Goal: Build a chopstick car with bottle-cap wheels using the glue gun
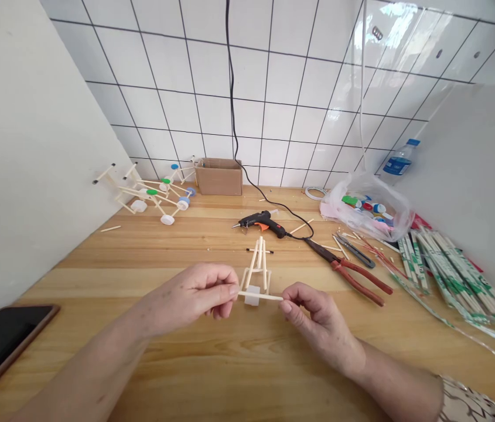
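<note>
A thin wooden stick (269,297) is stretched level between my two hands. My left hand (212,291) pinches its left end between thumb and fingers; my right hand (313,316) pinches the other end. Just behind the stick stands a small frame of glued sticks (256,264), with a dark-tipped crosspiece at its far end. A whitish block-like piece (252,291) sits at the near end of the frame, partly covered by the stick. Whether the stick touches this piece I cannot tell.
Behind the frame lies a black glue gun (262,221), its cord running up the wall. Red-handled pliers (357,275), a utility knife (355,251) and wrapped chopsticks (458,275) are at right, near a bag of bottle caps (368,205). Finished-looking stick models (154,193), a cardboard box (219,177) and a phone (5,346) lie leftward.
</note>
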A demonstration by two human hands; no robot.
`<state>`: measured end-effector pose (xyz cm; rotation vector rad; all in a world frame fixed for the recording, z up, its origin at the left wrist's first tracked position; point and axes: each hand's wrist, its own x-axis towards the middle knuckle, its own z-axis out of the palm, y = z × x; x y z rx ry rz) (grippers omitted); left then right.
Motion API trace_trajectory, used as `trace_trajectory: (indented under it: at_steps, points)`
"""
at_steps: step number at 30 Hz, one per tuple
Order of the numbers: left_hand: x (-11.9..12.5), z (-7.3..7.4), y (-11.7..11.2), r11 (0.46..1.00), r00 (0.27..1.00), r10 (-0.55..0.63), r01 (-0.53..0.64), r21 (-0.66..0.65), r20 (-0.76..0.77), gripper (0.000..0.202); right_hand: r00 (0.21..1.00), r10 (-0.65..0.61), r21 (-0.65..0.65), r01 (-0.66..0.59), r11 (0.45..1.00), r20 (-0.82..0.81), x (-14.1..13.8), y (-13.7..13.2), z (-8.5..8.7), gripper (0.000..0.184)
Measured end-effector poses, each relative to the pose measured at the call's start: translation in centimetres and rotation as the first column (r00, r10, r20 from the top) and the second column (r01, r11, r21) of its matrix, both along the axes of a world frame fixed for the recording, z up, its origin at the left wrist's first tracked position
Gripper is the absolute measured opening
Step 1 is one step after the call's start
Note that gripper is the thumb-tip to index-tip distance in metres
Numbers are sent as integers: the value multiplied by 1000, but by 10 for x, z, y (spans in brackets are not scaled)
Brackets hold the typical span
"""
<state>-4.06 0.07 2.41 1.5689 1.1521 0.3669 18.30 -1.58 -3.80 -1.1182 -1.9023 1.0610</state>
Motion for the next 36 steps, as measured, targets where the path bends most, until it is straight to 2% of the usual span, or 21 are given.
trace_trajectory:
  at_steps: [13,26,36]
  points:
    - [-1,-3,1,999,1000,30,-31,-25,-2,27,998,19,-4,-19,1000,-52,-1,3,-5,28]
    - [-2,-4,1,1000,999,18,-18,-5,-47,30,999,7,4,-7,1000,-52,-3,4,-3,31]
    - [-3,-5,2,999,996,2,1,34,-84,30,994,35,-68,-42,997,-100,-1,0,0,35]
